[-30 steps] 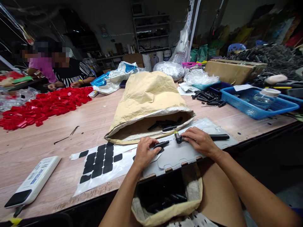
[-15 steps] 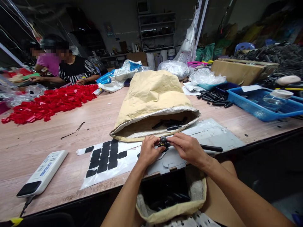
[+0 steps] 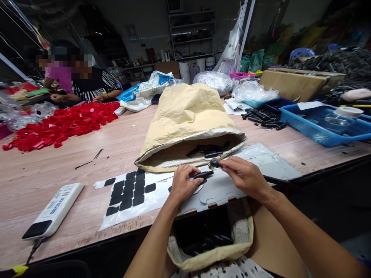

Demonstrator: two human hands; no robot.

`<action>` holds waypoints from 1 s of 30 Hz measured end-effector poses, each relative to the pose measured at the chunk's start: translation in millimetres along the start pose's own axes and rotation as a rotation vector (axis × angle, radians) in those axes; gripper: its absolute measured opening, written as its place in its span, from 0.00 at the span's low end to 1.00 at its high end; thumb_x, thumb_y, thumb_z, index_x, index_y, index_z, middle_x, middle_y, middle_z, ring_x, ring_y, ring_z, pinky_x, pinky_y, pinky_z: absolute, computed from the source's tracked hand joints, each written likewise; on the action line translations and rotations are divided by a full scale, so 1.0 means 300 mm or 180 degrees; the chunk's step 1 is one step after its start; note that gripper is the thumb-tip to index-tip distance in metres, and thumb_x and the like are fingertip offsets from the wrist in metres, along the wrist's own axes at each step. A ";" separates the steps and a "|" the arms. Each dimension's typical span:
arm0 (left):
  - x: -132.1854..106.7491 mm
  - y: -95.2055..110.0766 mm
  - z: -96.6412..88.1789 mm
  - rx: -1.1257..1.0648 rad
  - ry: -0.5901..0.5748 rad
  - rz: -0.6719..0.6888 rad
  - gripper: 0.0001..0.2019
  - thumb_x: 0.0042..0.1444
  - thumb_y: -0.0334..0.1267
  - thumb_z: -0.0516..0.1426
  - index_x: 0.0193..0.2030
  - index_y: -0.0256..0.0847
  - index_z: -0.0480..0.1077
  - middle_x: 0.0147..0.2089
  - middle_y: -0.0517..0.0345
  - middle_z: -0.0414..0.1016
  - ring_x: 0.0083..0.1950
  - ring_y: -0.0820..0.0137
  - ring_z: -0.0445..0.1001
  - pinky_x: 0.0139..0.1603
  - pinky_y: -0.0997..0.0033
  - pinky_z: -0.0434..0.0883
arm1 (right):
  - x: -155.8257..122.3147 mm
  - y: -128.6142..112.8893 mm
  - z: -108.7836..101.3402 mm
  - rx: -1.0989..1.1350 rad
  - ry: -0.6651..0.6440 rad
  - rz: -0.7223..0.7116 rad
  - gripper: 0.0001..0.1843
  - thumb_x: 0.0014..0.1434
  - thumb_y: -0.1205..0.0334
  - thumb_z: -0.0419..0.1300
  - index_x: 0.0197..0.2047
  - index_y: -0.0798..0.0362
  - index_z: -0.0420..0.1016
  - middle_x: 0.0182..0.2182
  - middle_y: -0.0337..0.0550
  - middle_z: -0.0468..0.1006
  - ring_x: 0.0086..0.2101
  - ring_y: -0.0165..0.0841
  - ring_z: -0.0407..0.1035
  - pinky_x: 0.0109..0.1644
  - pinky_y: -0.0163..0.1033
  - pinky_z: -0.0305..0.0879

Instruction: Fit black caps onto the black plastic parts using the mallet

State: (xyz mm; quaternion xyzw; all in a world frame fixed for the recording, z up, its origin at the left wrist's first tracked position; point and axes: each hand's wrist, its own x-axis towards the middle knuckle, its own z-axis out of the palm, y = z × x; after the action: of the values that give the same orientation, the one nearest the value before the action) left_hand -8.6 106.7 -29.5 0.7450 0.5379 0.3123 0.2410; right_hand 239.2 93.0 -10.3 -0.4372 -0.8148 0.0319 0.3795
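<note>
My left hand (image 3: 185, 183) pinches a short, slim black plastic piece (image 3: 203, 174) between thumb and fingers, low over the grey board. My right hand (image 3: 249, 177), just to the right, is closed on a dark tool with a round, shiny head (image 3: 214, 163); its exact kind is unclear. That head sits above and right of the black piece, apart from it. Under the hands lies a flat grey board (image 3: 228, 189). To the left is a white backing sheet (image 3: 116, 219) bearing several rounded black square stickers (image 3: 126, 192).
Behind my hands a tan sack (image 3: 188, 112) lies mouth forward, with black pieces inside. Another open sack (image 3: 214, 262) rests at my lap. Red pieces (image 3: 66, 123), a white power strip (image 3: 53, 210) and a blue basket (image 3: 319, 129) are around. Two people sit at the far left.
My right hand has moved right and slightly up, taking the round-headed tool off the black piece. My left hand stays in place, and the piece in it now shows more fully.
</note>
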 end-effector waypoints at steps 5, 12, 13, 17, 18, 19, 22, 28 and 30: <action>-0.004 0.005 -0.001 0.0005 -0.0027 -0.0021 0.10 0.50 0.34 0.69 0.39 0.46 0.78 0.39 0.60 0.78 0.46 0.62 0.69 0.50 0.62 0.65 | -0.043 0.142 -0.042 -0.0200 -0.0308 -0.0106 0.12 0.68 0.64 0.57 0.51 0.47 0.79 0.42 0.43 0.81 0.42 0.37 0.74 0.48 0.43 0.72; 0.000 0.011 -0.005 0.0067 -0.0053 -0.0031 0.09 0.52 0.35 0.68 0.40 0.44 0.78 0.39 0.59 0.77 0.46 0.62 0.69 0.49 0.63 0.65 | -0.075 0.229 -0.027 -0.0239 -0.0499 -0.0196 0.12 0.68 0.63 0.57 0.51 0.47 0.79 0.43 0.44 0.80 0.43 0.38 0.72 0.48 0.44 0.69; -0.002 0.018 -0.012 0.0064 -0.0084 -0.0014 0.08 0.53 0.35 0.68 0.40 0.44 0.78 0.38 0.59 0.77 0.45 0.62 0.68 0.49 0.62 0.65 | -0.075 0.228 -0.026 -0.0235 -0.0509 -0.0184 0.12 0.68 0.63 0.57 0.51 0.47 0.79 0.43 0.44 0.80 0.43 0.38 0.72 0.48 0.44 0.69; -0.059 0.078 -0.048 -0.0030 -0.0300 0.0244 0.07 0.56 0.38 0.67 0.41 0.46 0.78 0.41 0.58 0.77 0.49 0.60 0.69 0.52 0.59 0.64 | -0.074 0.226 -0.027 -0.0228 -0.0522 -0.0129 0.12 0.68 0.62 0.58 0.51 0.46 0.79 0.42 0.43 0.80 0.43 0.37 0.72 0.47 0.42 0.68; -0.089 0.097 -0.053 -0.0032 -0.0367 0.0371 0.07 0.56 0.39 0.67 0.42 0.47 0.78 0.43 0.57 0.77 0.50 0.60 0.68 0.54 0.58 0.64 | -0.075 0.227 -0.027 -0.0236 -0.0513 -0.0123 0.12 0.68 0.62 0.58 0.51 0.45 0.79 0.42 0.43 0.80 0.43 0.37 0.72 0.48 0.42 0.68; -0.125 0.114 -0.054 -0.0011 -0.0426 0.0510 0.07 0.57 0.39 0.67 0.43 0.48 0.78 0.46 0.56 0.76 0.53 0.59 0.68 0.56 0.57 0.63 | -0.076 0.227 -0.027 -0.0249 -0.0503 -0.0118 0.12 0.68 0.61 0.58 0.51 0.46 0.79 0.42 0.43 0.80 0.43 0.37 0.72 0.48 0.42 0.68; -0.252 0.145 -0.032 0.0221 -0.0540 0.0849 0.10 0.57 0.37 0.66 0.46 0.49 0.76 0.57 0.53 0.72 0.60 0.55 0.64 0.61 0.52 0.61 | -0.078 0.227 -0.025 -0.0283 -0.0474 -0.0107 0.11 0.68 0.61 0.58 0.50 0.46 0.80 0.42 0.44 0.80 0.43 0.38 0.72 0.48 0.43 0.68; -0.380 0.148 0.014 0.0613 -0.0413 0.0884 0.15 0.51 0.36 0.68 0.46 0.47 0.75 0.66 0.50 0.66 0.64 0.48 0.62 0.63 0.45 0.61 | -0.079 0.215 -0.020 -0.0362 -0.0476 -0.0072 0.11 0.67 0.62 0.58 0.50 0.47 0.80 0.42 0.44 0.79 0.42 0.38 0.71 0.47 0.43 0.67; -0.321 0.152 -0.002 0.0550 -0.0199 0.0839 0.13 0.55 0.38 0.67 0.47 0.46 0.75 0.60 0.51 0.73 0.61 0.52 0.65 0.61 0.48 0.63 | -0.078 0.212 -0.019 -0.0380 -0.0474 -0.0061 0.11 0.67 0.63 0.58 0.50 0.47 0.79 0.41 0.44 0.79 0.42 0.38 0.70 0.46 0.43 0.67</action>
State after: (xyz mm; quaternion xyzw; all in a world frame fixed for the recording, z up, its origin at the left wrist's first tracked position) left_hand -1.1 1.0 -17.3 0.8364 0.4526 0.2705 0.1495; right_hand 294.4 113.3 -44.5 -0.4476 -0.8454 0.0121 0.2914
